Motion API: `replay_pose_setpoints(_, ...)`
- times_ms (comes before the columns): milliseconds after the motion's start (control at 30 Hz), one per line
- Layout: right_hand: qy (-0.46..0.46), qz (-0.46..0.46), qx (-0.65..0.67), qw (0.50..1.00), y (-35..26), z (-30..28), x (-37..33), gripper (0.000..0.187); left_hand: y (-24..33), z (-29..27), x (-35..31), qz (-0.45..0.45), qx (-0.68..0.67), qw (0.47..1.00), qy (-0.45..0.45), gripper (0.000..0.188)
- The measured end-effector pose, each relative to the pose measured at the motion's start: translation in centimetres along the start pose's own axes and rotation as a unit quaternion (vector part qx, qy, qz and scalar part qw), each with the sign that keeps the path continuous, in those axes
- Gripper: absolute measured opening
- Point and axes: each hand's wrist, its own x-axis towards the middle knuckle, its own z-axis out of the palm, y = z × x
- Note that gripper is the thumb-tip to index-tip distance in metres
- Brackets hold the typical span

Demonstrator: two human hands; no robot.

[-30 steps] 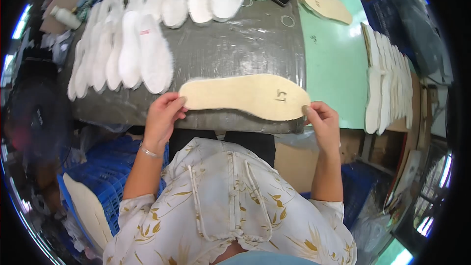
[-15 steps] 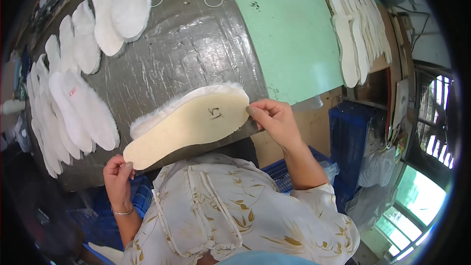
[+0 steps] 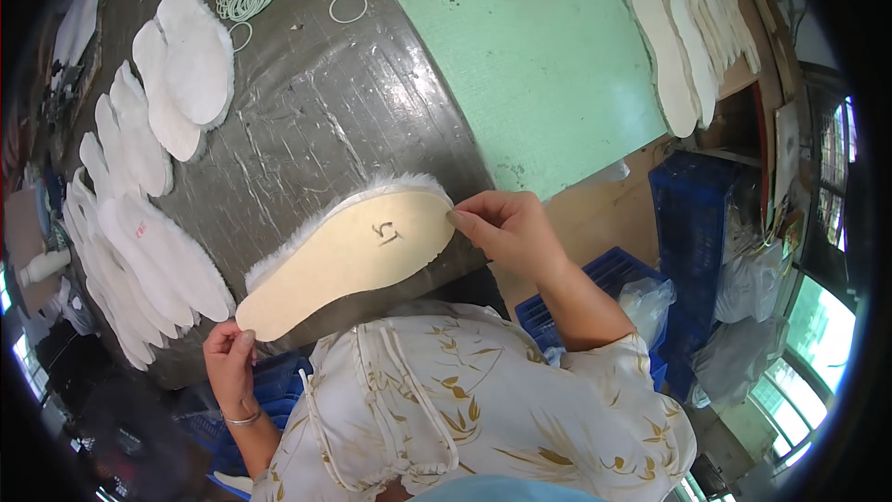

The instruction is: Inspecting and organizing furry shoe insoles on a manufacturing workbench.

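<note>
I hold a long cream insole (image 3: 348, 256) with a white fleecy edge between both hands, just above the near edge of the grey work table (image 3: 307, 130). My left hand (image 3: 229, 360) pinches its heel end at the lower left. My right hand (image 3: 506, 226) pinches its toe end at the right. A small dark mark sits on the insole's smooth face. My floral sleeves fill the bottom of the view.
Several white fleecy insoles (image 3: 149, 223) lie overlapped along the table's left side. A green mat (image 3: 530, 65) covers the right part, with a row of pale insoles (image 3: 683, 37) beyond it. Blue crates (image 3: 692, 214) and white bags (image 3: 753, 279) stand at the right. Rubber rings (image 3: 243, 2) lie at the far edge.
The view has swung to the right and the insole now tilts, heel end lower left. Both hands keep their hold on its ends.
</note>
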Motion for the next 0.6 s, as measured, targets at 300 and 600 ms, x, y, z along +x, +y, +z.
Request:
replay_pose_setpoints(300, 0.004, -0.023, 0.030, 0.999, 1.2, -0.5, 0.5, 0.023, 1.7, 0.4, 0.7, -0.013, 0.040, 0.999, 0.003, 0.015)
replay_pose_setpoints(600, 0.006, -0.035, 0.026, 0.999, 1.0, -0.5, 0.6, 0.021, 1.9, 0.6, 0.8, -0.029, 0.057, 0.998, -0.001, 0.014)
